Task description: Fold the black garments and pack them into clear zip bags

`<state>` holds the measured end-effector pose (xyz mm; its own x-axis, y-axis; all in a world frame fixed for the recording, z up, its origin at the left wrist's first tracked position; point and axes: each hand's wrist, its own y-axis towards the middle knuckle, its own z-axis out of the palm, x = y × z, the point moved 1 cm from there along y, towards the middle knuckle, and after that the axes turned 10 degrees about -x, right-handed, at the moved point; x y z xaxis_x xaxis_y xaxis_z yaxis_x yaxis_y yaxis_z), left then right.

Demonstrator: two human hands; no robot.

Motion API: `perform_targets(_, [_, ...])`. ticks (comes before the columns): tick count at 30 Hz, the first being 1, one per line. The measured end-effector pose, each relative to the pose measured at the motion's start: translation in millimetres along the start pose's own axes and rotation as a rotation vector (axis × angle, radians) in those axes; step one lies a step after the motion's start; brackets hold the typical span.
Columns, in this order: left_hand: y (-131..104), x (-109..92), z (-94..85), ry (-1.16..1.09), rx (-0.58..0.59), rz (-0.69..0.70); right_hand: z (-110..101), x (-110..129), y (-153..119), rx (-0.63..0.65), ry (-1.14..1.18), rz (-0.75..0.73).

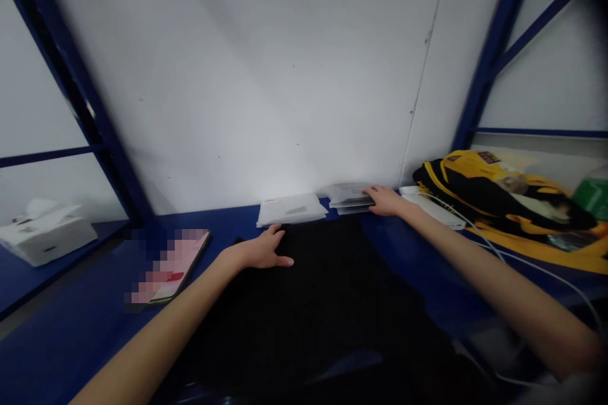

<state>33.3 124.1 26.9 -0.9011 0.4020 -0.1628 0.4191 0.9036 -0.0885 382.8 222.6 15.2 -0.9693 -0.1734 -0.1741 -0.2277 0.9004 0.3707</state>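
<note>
A black cloth (323, 304) lies spread over the blue table and reaches down past the front edge of the view. My left hand (266, 250) rests on the cloth's upper left part, its fingers apart. At the back, against the wall, my right hand (384, 200) touches the right end of a stack of clear plastic packets (349, 195); its fingers are spread over the edge. Left of that stack lies another pile of white plastic packets (291, 209), just behind the cloth's far edge.
A phone with a pink screen (183, 262) lies on the blue table (85, 323) at left. A tissue pack (50, 237) stands farther left. At right are a white box (434, 210), white cables (536, 266) and a yellow and black bag (503, 193). Blue frame posts flank the wall.
</note>
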Motion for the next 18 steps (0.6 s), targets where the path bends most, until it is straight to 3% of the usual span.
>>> perform_targets(3, [-3, 0, -1.2, -0.011, 0.010, -0.004, 9, 0, 9, -0.018, -0.021, 0.029])
perform_targets(7, [-5, 0, -2.9, -0.025, -0.034, 0.044, 5, 11, 16, -0.061, -0.058, 0.029])
perform_targets(13, [-2, 3, -8.1, -0.081, -0.289, 0.113, -21, 29, 25, -0.128, -0.082, -0.079])
perform_targets(16, [1, 4, -9.9, 0.006, -0.390, 0.024, -38, 44, 30, -0.179, -0.079, -0.129])
perform_targets(18, [2, 6, -8.0, 0.077, -0.386, -0.084, -48, 60, 32, -0.236, -0.071, -0.170])
